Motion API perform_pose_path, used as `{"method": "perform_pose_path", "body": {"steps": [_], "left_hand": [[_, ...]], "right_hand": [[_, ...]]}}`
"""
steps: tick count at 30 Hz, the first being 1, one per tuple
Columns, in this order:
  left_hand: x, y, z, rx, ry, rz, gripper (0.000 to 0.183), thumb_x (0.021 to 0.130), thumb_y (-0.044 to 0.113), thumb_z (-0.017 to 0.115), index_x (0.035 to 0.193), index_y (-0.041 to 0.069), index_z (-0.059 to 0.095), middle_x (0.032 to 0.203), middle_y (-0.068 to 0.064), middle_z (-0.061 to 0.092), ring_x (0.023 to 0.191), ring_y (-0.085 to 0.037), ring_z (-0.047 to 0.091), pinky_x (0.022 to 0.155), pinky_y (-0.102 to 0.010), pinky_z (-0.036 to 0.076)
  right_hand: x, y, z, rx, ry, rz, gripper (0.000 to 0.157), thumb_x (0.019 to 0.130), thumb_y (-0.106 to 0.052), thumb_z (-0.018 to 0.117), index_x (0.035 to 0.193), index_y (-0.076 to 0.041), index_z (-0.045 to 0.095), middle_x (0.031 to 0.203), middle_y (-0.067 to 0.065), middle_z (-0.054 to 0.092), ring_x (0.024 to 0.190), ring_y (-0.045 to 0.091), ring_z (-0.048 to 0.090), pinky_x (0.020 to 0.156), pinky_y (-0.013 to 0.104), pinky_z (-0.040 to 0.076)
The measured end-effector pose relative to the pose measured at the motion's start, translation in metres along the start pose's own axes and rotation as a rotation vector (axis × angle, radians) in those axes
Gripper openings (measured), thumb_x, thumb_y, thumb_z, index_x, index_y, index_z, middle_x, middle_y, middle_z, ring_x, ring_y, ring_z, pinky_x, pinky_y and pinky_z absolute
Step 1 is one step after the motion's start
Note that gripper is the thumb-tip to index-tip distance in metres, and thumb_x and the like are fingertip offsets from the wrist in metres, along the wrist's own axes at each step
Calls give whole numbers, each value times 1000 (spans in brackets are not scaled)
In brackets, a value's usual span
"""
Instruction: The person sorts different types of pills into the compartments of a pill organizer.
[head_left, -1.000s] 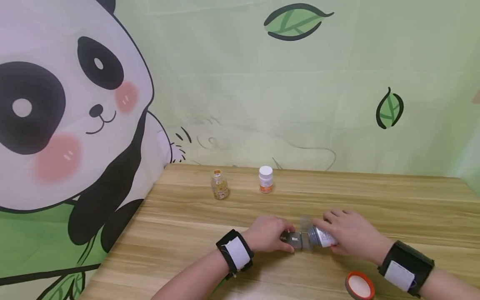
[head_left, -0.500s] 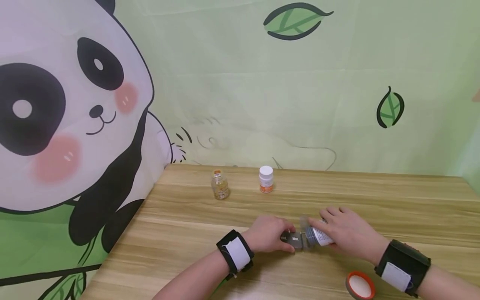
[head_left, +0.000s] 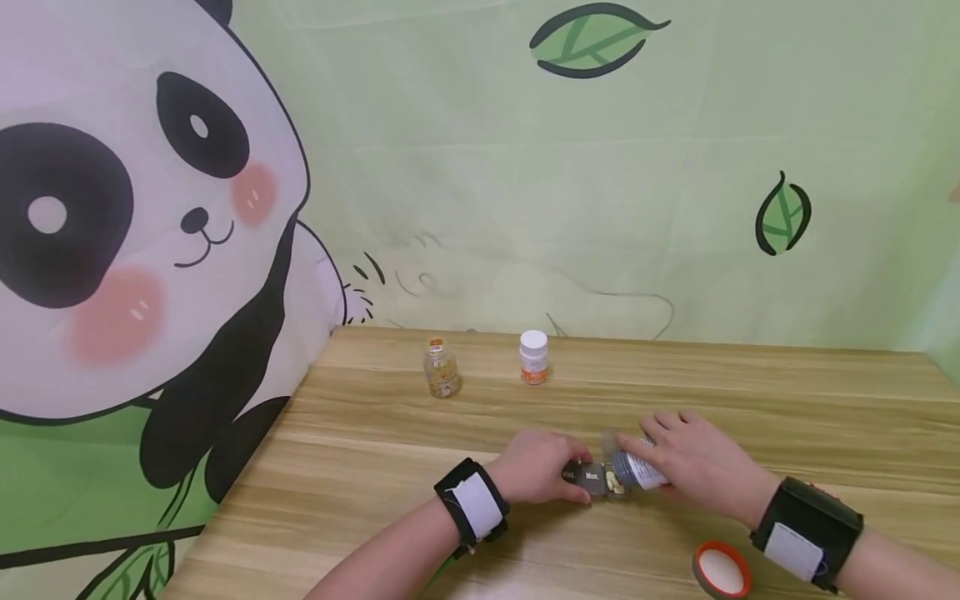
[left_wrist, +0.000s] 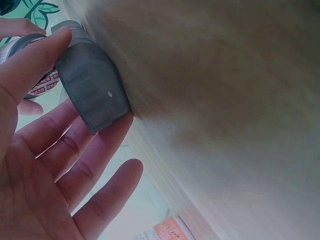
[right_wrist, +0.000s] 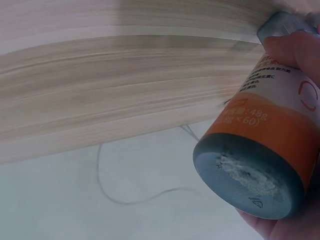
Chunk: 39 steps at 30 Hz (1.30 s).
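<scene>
My left hand (head_left: 536,468) grips a grey pill organizer (head_left: 592,477) between thumb and fingers, low over the wooden table. Its lid marked "Mon." is down, while the end compartment beside it has its clear lid raised. Pale tablets (head_left: 614,482) show in that compartment. In my right hand (head_left: 705,460) is a supplement bottle (head_left: 641,472), tipped on its side with the grey mouth right at the compartment. The right wrist view shows the bottle's white and orange label (right_wrist: 265,117) and its scuffed grey base (right_wrist: 250,177). Its contents are hidden.
A screw cap (head_left: 722,572) with an orange rim and white inside lies near the table's front, below my right wrist. At the back stand a clear bottle (head_left: 442,375) and a white-capped bottle (head_left: 533,358). A panda-print cloth (head_left: 480,183) hangs behind the table.
Pale tablets now show in the end compartment, where none were visible before. The bottle has shifted slightly left toward the organizer. My left hand has kept its hold.
</scene>
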<state>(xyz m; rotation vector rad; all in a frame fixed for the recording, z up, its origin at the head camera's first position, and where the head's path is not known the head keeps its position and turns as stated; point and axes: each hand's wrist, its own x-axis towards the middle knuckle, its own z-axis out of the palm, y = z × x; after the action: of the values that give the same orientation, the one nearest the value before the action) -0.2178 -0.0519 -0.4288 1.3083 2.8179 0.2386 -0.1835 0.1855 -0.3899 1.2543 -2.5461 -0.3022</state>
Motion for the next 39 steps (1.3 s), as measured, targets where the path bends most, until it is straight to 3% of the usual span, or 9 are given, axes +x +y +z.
{"method": "perform_pose_path", "body": {"steps": [7, 11, 14, 20, 24, 27, 32, 35, 39], "left_hand": [[0, 1, 0, 32, 7, 0, 43, 78, 51, 76, 109, 21, 71, 94, 15, 66, 72, 4, 51, 57, -16, 36], [0, 1, 0, 34, 16, 9, 43, 79, 51, 76, 108, 21, 71, 94, 15, 66, 72, 3, 51, 57, -16, 36], [0, 1, 0, 29, 15, 15, 43, 79, 50, 77, 108, 20, 71, 95, 14, 67, 71, 3, 50, 57, -15, 36], [-1, 2, -2, 16, -5, 5, 44, 79, 50, 77, 110, 19, 71, 96, 13, 67, 71, 2, 51, 56, -16, 35], [-1, 1, -2, 13, -2, 1, 44, 79, 50, 76, 110, 19, 71, 96, 13, 67, 72, 3, 51, 57, -16, 36], [-1, 1, -2, 25, 5, 3, 43, 80, 50, 76, 110, 20, 71, 96, 14, 66, 72, 3, 51, 58, -15, 37], [0, 1, -3, 33, 10, 4, 43, 79, 51, 76, 109, 20, 71, 95, 14, 66, 73, 3, 51, 58, -15, 37], [0, 0, -2, 34, 14, 6, 44, 79, 51, 76, 109, 20, 70, 96, 14, 66, 73, 3, 52, 59, -16, 38], [0, 1, -1, 18, 15, 4, 44, 78, 51, 77, 109, 19, 70, 94, 14, 66, 72, 3, 51, 60, -15, 38]], "right_hand": [[-2, 1, 2, 14, 13, 11, 72, 60, -31, 92, 122, -11, 61, 95, 8, 57, 86, 27, 56, 71, 42, 49], [-9, 3, 9, 91, 23, 80, 67, 64, -33, 88, 120, -8, 62, 96, 7, 60, 86, 26, 60, 72, 44, 50], [-17, 3, 14, 205, 35, 186, 64, 67, -33, 85, 120, -6, 62, 98, 6, 63, 86, 24, 62, 72, 44, 50], [-34, 0, 14, 513, 128, 451, 59, 72, -31, 85, 122, -12, 60, 95, -3, 64, 75, 10, 57, 59, 30, 46], [-40, -3, 7, 727, 211, 540, 59, 75, -26, 84, 125, -11, 55, 95, -1, 65, 74, 9, 57, 58, 28, 46], [-43, -8, 1, 852, 261, 533, 59, 76, -18, 84, 125, -7, 52, 99, 2, 64, 81, 10, 59, 64, 29, 49], [-42, -24, -2, 965, 262, 453, 61, 75, -13, 84, 125, -2, 51, 104, 3, 63, 88, 7, 60, 71, 30, 51], [-39, -39, -3, 1018, 223, 394, 62, 76, -18, 84, 125, -2, 50, 105, 4, 64, 89, 7, 61, 70, 30, 52], [-33, -61, -3, 1199, 102, 316, 61, 81, -26, 81, 128, -5, 47, 111, 2, 63, 95, 9, 60, 74, 29, 52]]}}
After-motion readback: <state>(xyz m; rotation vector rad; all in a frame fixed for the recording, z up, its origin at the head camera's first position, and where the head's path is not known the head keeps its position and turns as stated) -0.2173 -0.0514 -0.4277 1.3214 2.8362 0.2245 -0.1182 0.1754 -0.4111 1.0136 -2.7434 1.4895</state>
